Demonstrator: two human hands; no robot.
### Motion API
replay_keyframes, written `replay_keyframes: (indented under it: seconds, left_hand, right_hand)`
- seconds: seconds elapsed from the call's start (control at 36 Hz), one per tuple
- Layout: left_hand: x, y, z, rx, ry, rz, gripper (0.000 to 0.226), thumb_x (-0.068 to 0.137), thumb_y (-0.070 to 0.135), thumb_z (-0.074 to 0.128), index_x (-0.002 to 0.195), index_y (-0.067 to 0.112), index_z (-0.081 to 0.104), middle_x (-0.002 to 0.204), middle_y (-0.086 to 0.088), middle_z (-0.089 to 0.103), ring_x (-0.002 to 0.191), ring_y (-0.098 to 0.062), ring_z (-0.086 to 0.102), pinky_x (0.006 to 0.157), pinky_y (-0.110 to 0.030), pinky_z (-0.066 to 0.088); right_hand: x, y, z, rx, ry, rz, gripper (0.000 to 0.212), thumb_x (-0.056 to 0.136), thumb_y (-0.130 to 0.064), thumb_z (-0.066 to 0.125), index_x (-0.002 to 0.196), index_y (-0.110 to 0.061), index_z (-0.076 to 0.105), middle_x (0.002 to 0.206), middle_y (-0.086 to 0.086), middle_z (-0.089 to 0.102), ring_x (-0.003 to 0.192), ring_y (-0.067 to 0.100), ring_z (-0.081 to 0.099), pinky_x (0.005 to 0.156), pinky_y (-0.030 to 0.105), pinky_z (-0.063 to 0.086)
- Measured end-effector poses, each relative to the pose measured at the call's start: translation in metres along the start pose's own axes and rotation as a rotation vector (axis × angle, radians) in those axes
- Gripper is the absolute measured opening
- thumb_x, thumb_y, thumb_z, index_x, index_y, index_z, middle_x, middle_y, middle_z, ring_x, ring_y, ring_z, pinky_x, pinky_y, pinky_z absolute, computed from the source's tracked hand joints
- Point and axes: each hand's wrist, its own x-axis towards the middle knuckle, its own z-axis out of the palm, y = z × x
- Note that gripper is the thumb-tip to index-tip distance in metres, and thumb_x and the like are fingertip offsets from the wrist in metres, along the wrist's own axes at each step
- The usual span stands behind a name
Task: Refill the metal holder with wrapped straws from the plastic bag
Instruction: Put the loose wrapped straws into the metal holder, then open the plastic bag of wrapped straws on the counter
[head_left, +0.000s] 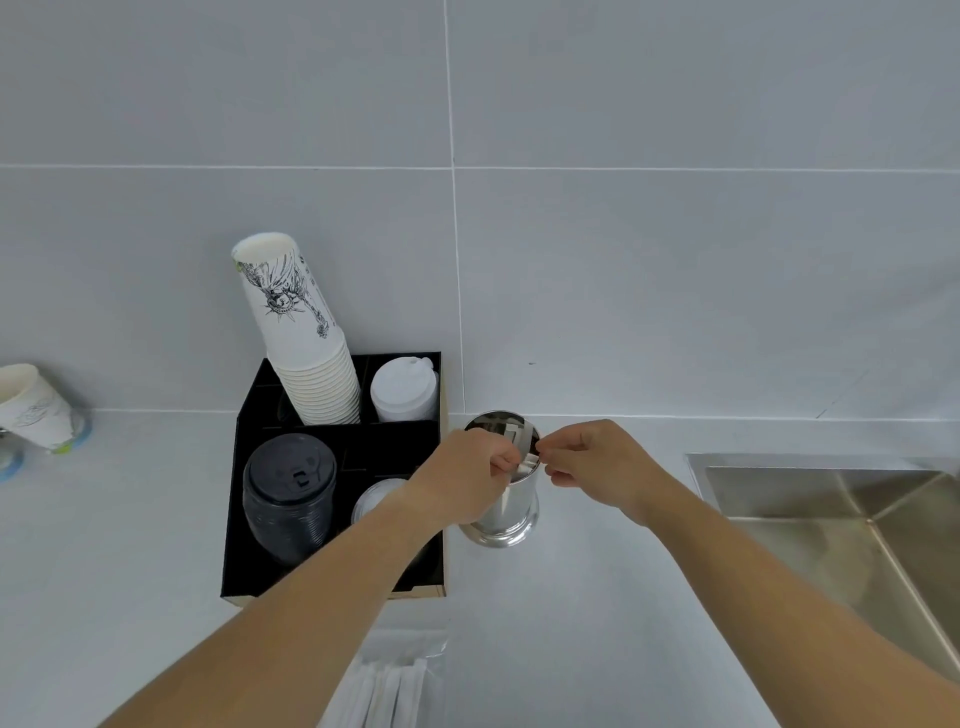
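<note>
The shiny metal holder (511, 512) stands on the white counter against the wall, right of a black organizer. A few wrapped straws (523, 435) poke out of its top. My left hand (467, 480) and my right hand (597, 462) meet over the holder's mouth, both pinching the straw ends between thumb and fingers. The clear plastic bag (395, 675) with several white wrapped straws lies on the counter near the bottom edge, partly under my left forearm.
The black organizer (249, 519) holds a tall stack of paper cups (296, 332), white lids (405, 389) and black lids (288, 499). A steel sink (831, 499) is at the right. A paper cup (31, 405) sits at far left.
</note>
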Motion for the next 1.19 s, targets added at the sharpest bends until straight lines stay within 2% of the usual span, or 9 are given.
replay_keyframes:
  seconds: [0.06,0.22,0.28,0.44,0.53,0.67,0.81,0.94,1.19]
  left_hand:
    - [-0.003,0.0,-0.003,-0.011,0.012,-0.005,0.028,0.09,0.005,0.051,0.108,0.011,0.071,0.105,-0.002,0.071,0.097,-0.014,0.066,0.089,-0.025,0.052]
    - [-0.017,-0.005,-0.009,-0.147,0.064,-0.067,0.024,0.089,0.016,0.059,0.11,0.022,0.07,0.099,0.01,0.069,0.09,-0.002,0.065,0.073,-0.006,0.047]
    - [-0.026,-0.009,-0.011,-0.209,0.079,-0.094,0.022,0.089,0.021,0.062,0.109,0.024,0.07,0.099,0.011,0.07,0.089,-0.002,0.066,0.069,-0.01,0.049]
    - [-0.064,-0.035,-0.009,-0.488,0.132,-0.226,0.012,0.087,0.02,0.07,0.098,0.026,0.073,0.095,0.005,0.076,0.096,-0.011,0.07,0.095,-0.032,0.053]
    - [-0.096,-0.045,-0.006,-0.769,0.165,-0.341,0.013,0.092,0.016,0.065,0.103,0.015,0.072,0.098,-0.006,0.076,0.099,-0.022,0.071,0.089,-0.033,0.055]
    - [-0.148,-0.08,0.0,-1.017,0.224,-0.504,0.02,0.094,0.02,0.062,0.11,0.01,0.069,0.104,-0.012,0.075,0.1,-0.025,0.071,0.086,-0.035,0.054]
    - [-0.191,-0.132,0.001,-1.043,0.262,-0.645,0.023,0.093,0.02,0.062,0.112,0.007,0.067,0.11,-0.015,0.072,0.103,-0.029,0.068,0.084,-0.035,0.052]
    - [-0.23,-0.182,-0.009,-1.063,0.33,-0.771,0.022,0.092,0.017,0.064,0.11,0.004,0.067,0.109,-0.016,0.069,0.104,-0.031,0.065,0.092,-0.042,0.049]
    - [-0.264,-0.257,-0.014,-0.958,0.452,-0.909,0.025,0.092,0.016,0.063,0.115,0.005,0.063,0.109,-0.01,0.065,0.103,-0.025,0.06,0.097,-0.041,0.047]
  right_hand:
    - [-0.003,-0.001,-0.002,0.036,-0.006,-0.002,0.015,0.087,-0.01,0.064,0.092,-0.012,0.078,0.092,0.015,0.074,0.084,0.019,0.068,0.09,0.036,0.058]
    - [-0.014,-0.004,-0.005,0.135,0.006,0.017,0.013,0.088,-0.01,0.066,0.083,-0.018,0.075,0.093,0.007,0.074,0.09,0.02,0.069,0.089,0.033,0.058]
    - [-0.02,-0.003,-0.006,0.162,0.016,0.025,0.01,0.088,-0.011,0.067,0.086,-0.017,0.075,0.101,0.01,0.074,0.096,0.022,0.07,0.092,0.034,0.056]
    - [-0.041,0.007,-0.004,0.328,0.017,0.077,0.016,0.092,-0.019,0.065,0.104,-0.012,0.071,0.107,0.01,0.074,0.103,0.022,0.069,0.096,0.036,0.053]
    - [-0.056,0.018,0.002,0.433,0.007,0.111,0.021,0.094,-0.02,0.063,0.11,-0.01,0.07,0.109,0.009,0.074,0.105,0.022,0.069,0.097,0.037,0.052]
    - [-0.077,0.04,0.021,0.636,0.013,0.215,0.024,0.097,-0.018,0.057,0.113,-0.003,0.067,0.111,0.014,0.073,0.104,0.027,0.069,0.094,0.041,0.054]
    - [-0.093,0.064,0.047,0.751,0.032,0.328,0.027,0.098,-0.019,0.057,0.113,0.002,0.066,0.111,0.018,0.072,0.104,0.031,0.069,0.089,0.041,0.055]
    - [-0.11,0.084,0.084,0.761,0.024,0.415,0.029,0.098,-0.02,0.057,0.113,0.003,0.066,0.112,0.019,0.071,0.106,0.032,0.068,0.092,0.042,0.053]
    - [-0.135,0.113,0.147,0.558,0.026,0.553,0.024,0.094,-0.023,0.062,0.11,-0.006,0.069,0.112,0.014,0.071,0.103,0.028,0.068,0.088,0.04,0.055]
